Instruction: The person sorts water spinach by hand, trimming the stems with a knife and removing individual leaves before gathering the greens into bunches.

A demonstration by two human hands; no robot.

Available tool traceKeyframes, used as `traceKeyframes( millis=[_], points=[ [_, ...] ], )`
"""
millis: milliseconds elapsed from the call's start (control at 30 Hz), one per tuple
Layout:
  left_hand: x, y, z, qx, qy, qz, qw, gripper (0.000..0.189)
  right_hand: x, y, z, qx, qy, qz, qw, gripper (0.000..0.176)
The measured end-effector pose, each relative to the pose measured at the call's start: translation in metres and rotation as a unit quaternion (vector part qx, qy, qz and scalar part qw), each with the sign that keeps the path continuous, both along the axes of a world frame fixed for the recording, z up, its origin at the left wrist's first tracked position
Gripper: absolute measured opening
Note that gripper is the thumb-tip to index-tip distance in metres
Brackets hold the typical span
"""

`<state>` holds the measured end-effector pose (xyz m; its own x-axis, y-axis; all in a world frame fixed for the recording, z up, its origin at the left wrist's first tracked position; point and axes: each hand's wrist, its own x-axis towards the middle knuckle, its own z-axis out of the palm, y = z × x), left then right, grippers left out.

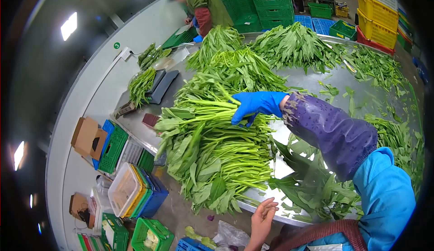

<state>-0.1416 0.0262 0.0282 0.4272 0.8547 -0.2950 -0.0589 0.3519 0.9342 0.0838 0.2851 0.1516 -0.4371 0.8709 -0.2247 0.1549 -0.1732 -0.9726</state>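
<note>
My right hand (255, 107), in a blue glove below a purple sleeve cover, is closed around the stems of a bunch of water spinach (203, 108). That bunch rests on top of a long pile of water spinach (230, 160), stems toward the right and leaves toward the left. My bare left hand (263, 217) is near the table's lower edge, below the pile. Its fingers are partly extended and hold nothing. Loose leaves and trimmings (316, 187) lie on the metal table (296, 81) under my right arm.
More heaps of greens (294, 47) stand at the back. A knife (349, 66) lies among the scraps at the far right. On the left is a scale (162, 86) with greens beside it. Crates (151, 235) stand on the floor. A co-worker (203, 7) is at the far end.
</note>
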Motion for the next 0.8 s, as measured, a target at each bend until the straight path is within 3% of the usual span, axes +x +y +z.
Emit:
traceKeyframes(
  millis=[100, 167, 233, 333, 400, 500, 633, 700, 733, 800],
  points=[
    [0.006, 0.004, 0.021, 0.006, 0.004, -0.001, 1.000, 0.029, 0.009, -0.019, 0.013, 0.053, -0.093, -0.078, 0.991, 0.060],
    [0.006, 0.005, 0.019, 0.009, -0.003, -0.008, 1.000, 0.029, 0.017, -0.035, 0.006, 0.283, -0.251, -0.172, 0.909, 0.066],
    [0.008, 0.006, 0.018, 0.010, -0.012, -0.025, 1.000, 0.029, 0.026, -0.052, -0.012, 0.314, -0.203, -0.208, 0.904, 0.068],
    [0.021, 0.006, 0.027, 0.021, -0.013, -0.019, 1.000, 0.031, 0.024, -0.097, -0.035, 0.294, -0.158, -0.251, 0.909, 0.056],
    [0.050, -0.006, 0.024, -0.009, -0.010, -0.121, 0.993, 0.031, 0.019, -0.141, -0.055, 0.250, -0.065, -0.268, 0.928, 0.044],
    [0.082, -0.015, 0.024, -0.011, 0.028, -0.228, 0.973, 0.033, 0.026, -0.203, -0.099, 0.209, -0.067, -0.271, 0.937, 0.041],
    [0.071, 0.006, 0.031, 0.025, 0.080, -0.141, 0.986, 0.032, 0.086, -0.265, -0.143, 0.154, -0.116, -0.359, 0.913, 0.040],
    [0.072, 0.008, 0.034, 0.033, 0.084, -0.138, 0.986, 0.032, 0.138, -0.292, -0.148, 0.057, -0.110, -0.427, 0.896, 0.047],
    [0.074, 0.006, 0.036, 0.027, 0.086, -0.123, 0.988, 0.032, 0.176, -0.304, -0.175, 0.233, -0.343, -0.444, 0.794, 0.051],
    [0.080, 0.004, 0.036, 0.020, 0.088, -0.107, 0.990, 0.032, 0.229, -0.328, -0.148, 0.121, -0.454, -0.473, 0.746, 0.057]
  ],
)
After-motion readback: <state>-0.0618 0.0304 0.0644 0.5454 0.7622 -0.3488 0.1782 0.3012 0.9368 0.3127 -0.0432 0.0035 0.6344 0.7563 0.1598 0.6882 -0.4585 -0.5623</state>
